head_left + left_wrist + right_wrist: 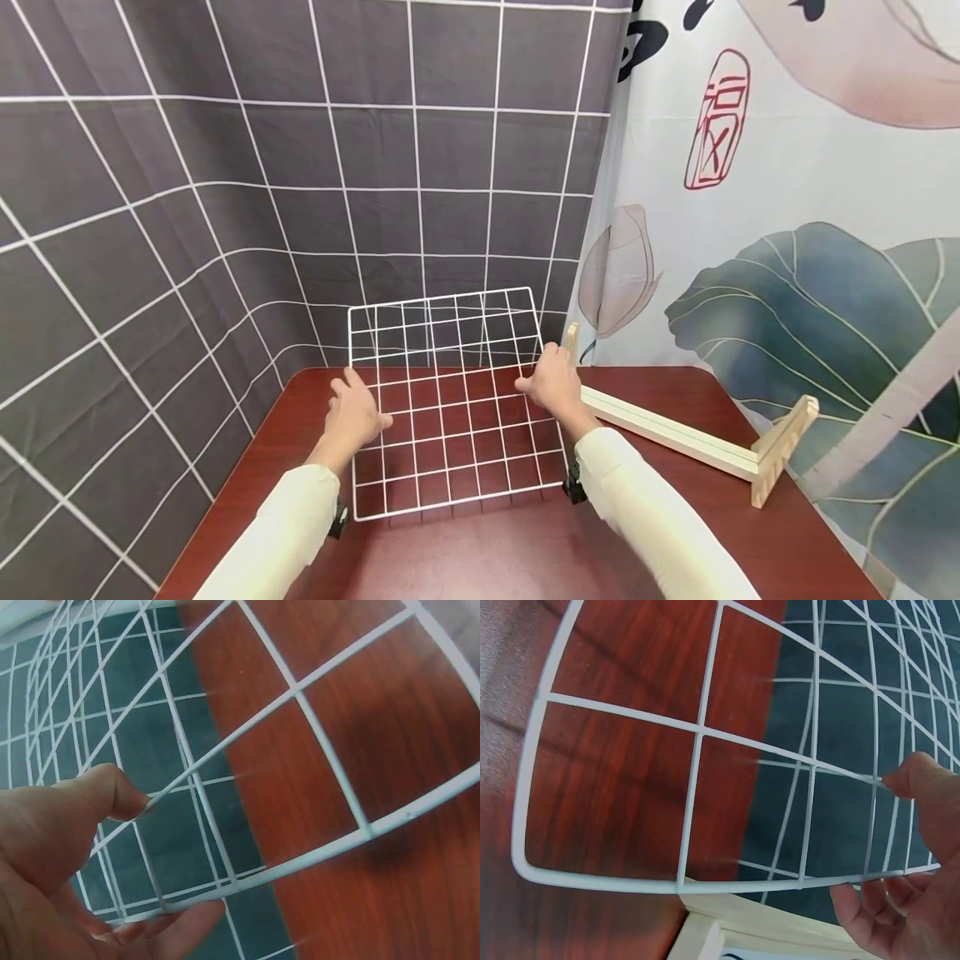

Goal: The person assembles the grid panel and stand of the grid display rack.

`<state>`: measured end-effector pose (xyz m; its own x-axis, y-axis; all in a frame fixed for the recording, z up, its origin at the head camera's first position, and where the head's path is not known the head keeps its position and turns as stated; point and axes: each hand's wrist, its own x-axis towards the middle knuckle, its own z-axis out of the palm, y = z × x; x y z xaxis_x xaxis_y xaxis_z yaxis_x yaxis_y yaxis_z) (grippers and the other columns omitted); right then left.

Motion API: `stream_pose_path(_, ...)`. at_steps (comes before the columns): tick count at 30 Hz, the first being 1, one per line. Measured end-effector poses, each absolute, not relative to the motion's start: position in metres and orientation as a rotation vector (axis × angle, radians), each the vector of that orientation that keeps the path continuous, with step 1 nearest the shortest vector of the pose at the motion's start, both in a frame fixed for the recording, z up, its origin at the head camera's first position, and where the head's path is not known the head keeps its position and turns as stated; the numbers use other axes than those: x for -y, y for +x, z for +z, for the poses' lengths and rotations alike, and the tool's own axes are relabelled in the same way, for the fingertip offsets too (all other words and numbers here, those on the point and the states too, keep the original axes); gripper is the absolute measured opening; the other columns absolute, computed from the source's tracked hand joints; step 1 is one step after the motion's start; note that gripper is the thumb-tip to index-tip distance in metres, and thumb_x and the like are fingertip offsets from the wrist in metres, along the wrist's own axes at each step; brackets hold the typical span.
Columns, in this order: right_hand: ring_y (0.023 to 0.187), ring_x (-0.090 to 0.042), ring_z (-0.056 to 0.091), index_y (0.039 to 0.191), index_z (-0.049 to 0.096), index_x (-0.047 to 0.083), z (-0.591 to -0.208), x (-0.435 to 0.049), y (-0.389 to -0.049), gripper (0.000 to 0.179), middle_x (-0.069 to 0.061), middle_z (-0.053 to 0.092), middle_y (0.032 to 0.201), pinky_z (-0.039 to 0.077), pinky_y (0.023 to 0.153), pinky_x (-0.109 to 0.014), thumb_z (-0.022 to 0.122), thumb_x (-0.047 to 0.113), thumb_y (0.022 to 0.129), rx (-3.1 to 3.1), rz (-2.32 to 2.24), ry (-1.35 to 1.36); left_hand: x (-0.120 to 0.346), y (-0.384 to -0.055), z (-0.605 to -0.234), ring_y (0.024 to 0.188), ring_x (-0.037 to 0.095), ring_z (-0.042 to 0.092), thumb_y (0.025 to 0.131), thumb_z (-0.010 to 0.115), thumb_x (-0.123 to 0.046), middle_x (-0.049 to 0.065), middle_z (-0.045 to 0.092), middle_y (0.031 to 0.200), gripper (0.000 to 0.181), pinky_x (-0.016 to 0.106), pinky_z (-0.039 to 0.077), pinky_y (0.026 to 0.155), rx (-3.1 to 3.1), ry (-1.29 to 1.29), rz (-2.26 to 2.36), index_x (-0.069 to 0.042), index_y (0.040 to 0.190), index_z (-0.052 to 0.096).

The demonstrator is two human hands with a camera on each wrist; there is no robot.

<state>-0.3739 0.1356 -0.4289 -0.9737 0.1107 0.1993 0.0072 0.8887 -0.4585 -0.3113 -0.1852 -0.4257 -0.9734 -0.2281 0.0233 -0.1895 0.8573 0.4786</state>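
- Grey checked curtain hangs behind both hands;
- reddish-brown table lies below them;
- white wire grid is held between the two hands, above the table;
- pale wooden stand rests to the right of the grip;
- left hand grips the grid's left side; right hand grips its right side.

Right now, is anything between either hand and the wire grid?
Nothing visible is: the left hand and right hand hold opposite sides of the wire grid directly. The wooden frame stands to the right.
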Motion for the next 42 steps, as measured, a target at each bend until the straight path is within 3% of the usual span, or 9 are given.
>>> stream_pose_path(3,0.107,-0.044,0.064,0.132,0.044,-0.004,-0.425,-0.139,-0.375,0.079,-0.024,0.055,0.124,0.055,0.087,-0.056,0.080,0.036,0.073,2.787,0.716,-0.101,0.183,-0.315,-0.420,0.122,0.059,0.049,0.077,0.083,-0.020,0.043,0.022,0.147,0.120,0.063,0.051,0.095,2.917,0.303,-0.745,0.012,0.156,-0.002)
stream_pose_path(10,0.110,-0.049,0.063,0.146,0.035,-0.003,-0.414,-0.145,-0.377,0.092,-0.030,0.038,0.152,0.055,0.090,-0.058,0.078,0.033,0.072,2.684,0.748,-0.061,0.175,-0.326,-0.407,0.117,0.057,0.052,0.073,0.082,-0.015,0.040,0.028,0.146,0.119,0.061,0.053,0.088,2.771,0.228,-0.720,0.010,0.157,0.002)
stream_pose_path(16,0.110,-0.050,0.060,0.150,0.031,-0.002,-0.401,-0.152,-0.381,0.094,-0.028,0.047,0.137,0.052,0.094,-0.058,0.075,0.034,0.075,2.620,0.801,-0.069,0.168,-0.337,-0.397,0.111,0.055,0.054,0.068,0.082,-0.010,0.035,0.035,0.139,0.118,0.060,0.054,0.083,2.623,0.168,-0.709,0.007,0.158,0.008)
stream_pose_path(27,0.106,-0.051,0.059,0.149,0.032,0.003,-0.375,-0.165,-0.385,0.091,-0.028,0.048,0.131,0.051,0.092,-0.060,0.078,0.035,0.078,2.470,0.831,-0.087,0.157,-0.350,-0.374,0.108,0.049,0.055,0.069,0.083,-0.009,0.031,0.037,0.139,0.119,0.058,0.055,0.076,2.506,0.091,-0.730,0.002,0.161,0.007)
stream_pose_path(42,0.108,-0.054,0.060,0.152,0.029,0.004,-0.355,-0.185,-0.392,0.089,-0.030,0.051,0.137,0.050,0.094,-0.063,0.075,0.033,0.082,2.324,0.867,-0.103,0.131,-0.370,-0.351,0.113,0.046,0.053,0.071,0.082,-0.006,0.026,0.041,0.137,0.113,0.058,0.056,0.074,2.336,0.018,-0.747,-0.002,0.161,0.014)
